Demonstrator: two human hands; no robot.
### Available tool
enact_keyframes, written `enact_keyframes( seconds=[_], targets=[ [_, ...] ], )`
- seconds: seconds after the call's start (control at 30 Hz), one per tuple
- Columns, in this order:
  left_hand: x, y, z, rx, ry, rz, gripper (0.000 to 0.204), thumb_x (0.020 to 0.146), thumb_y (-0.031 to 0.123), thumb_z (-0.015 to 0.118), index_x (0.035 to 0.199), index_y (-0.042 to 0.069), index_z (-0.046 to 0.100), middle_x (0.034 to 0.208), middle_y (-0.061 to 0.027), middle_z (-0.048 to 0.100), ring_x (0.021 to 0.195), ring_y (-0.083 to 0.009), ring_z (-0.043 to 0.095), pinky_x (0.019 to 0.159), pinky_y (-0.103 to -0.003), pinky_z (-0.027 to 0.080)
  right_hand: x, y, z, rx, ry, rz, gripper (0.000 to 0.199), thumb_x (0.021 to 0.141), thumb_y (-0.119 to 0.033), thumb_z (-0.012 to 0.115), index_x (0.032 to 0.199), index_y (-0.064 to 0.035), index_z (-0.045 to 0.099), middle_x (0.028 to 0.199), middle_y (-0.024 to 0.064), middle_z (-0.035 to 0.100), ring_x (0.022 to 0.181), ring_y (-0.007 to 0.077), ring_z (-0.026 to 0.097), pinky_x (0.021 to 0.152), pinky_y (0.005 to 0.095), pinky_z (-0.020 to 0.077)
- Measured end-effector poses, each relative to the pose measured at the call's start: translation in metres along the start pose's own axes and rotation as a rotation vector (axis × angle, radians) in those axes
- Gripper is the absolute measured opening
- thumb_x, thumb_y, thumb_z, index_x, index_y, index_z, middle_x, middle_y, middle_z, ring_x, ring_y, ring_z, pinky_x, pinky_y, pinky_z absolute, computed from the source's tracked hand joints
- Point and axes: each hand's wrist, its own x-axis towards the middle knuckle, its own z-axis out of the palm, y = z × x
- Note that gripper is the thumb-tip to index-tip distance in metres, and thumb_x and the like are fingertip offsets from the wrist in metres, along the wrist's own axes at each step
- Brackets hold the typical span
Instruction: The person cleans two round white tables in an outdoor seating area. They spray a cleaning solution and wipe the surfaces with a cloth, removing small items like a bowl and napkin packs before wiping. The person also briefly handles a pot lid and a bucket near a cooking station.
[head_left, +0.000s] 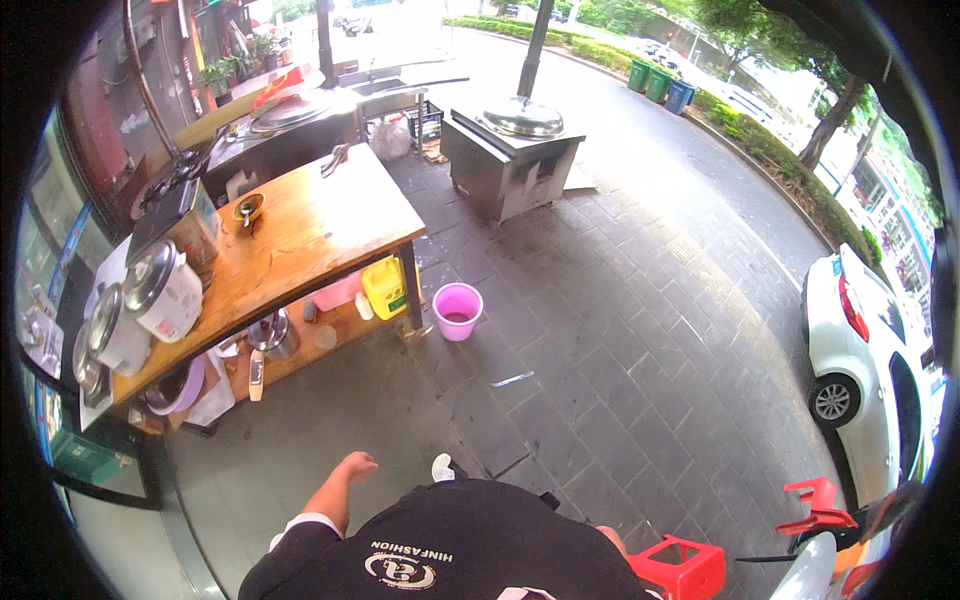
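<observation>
My left hand (357, 464) hangs low in front of me, loosely curled with fingers apart from the palm, and I see nothing in it. It is over the paving, short of the wooden table (330, 215). Only a bit of my right arm shows beside my black shirt; the right hand itself is hidden. Just right of that arm is a red plastic stool (690, 568); whether my hand touches it cannot be seen. Ahead on the ground stands a pink bucket (458, 312), beside the table leg.
On the table are a rice cooker (168, 300), a small bowl (249, 208) and tongs (336, 158). A yellow jug (384, 288) sits on its lower shelf. Beyond stands a metal stove cabinet (510, 170) with a lidded pan. A white car (865, 350) is parked at right.
</observation>
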Motion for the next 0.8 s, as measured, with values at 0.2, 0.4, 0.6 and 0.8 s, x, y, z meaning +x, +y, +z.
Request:
enact_keyframes(
  seconds=[0.2,0.4,0.6,0.8],
  targets=[
    [0.055,0.120,-0.067,0.150,0.011,0.162,0.038,0.085,0.027,0.061,0.117,0.007,0.062,0.086,-0.0058,0.066,0.068,-0.0184,0.061,0.060,-0.035,0.051,0.031,-0.101,0.022,0.091,0.089,-0.071,0.024,0.092,-0.024,0.055,0.111,-0.0089,0.058,0.085,0.0045,0.065,0.068,0.0165,0.061,0.060,0.0354,0.0513],
    [0.096,0.221,-0.095,-0.034,0.150,0.340,0.040,0.079,0.030,0.062,0.111,0.005,0.065,0.090,-0.0109,0.069,0.072,-0.0213,0.065,0.068,-0.036,0.052,0.111,-0.108,-0.008,-0.084,0.015,-0.107,0.028,0.089,-0.024,0.058,0.105,-0.0014,0.064,0.090,0.0092,0.068,0.078,0.0215,0.064,0.070,0.0353,0.0502],
    [0.146,0.242,-0.077,-0.131,0.055,0.112,0.030,0.081,0.025,0.062,0.102,0.004,0.067,0.069,-0.0051,0.062,0.057,-0.0168,0.058,0.053,-0.034,0.048,0.097,-0.235,-0.116,-0.238,0.185,-0.167,0.025,0.086,-0.024,0.061,0.098,-0.0022,0.067,0.089,0.0121,0.069,0.077,0.0245,0.065,0.069,0.0376,0.0494],
    [0.191,0.262,-0.032,-0.363,0.062,-0.009,0.032,0.083,0.026,0.062,0.106,0.004,0.065,0.077,-0.0008,0.062,0.062,-0.0151,0.056,0.054,-0.034,0.047,0.231,-0.344,-0.240,-0.233,0.111,-0.105,0.023,0.090,-0.018,0.056,0.109,-0.0058,0.059,0.083,0.0096,0.066,0.065,0.0199,0.062,0.054,0.0370,0.0489]
  ],
)
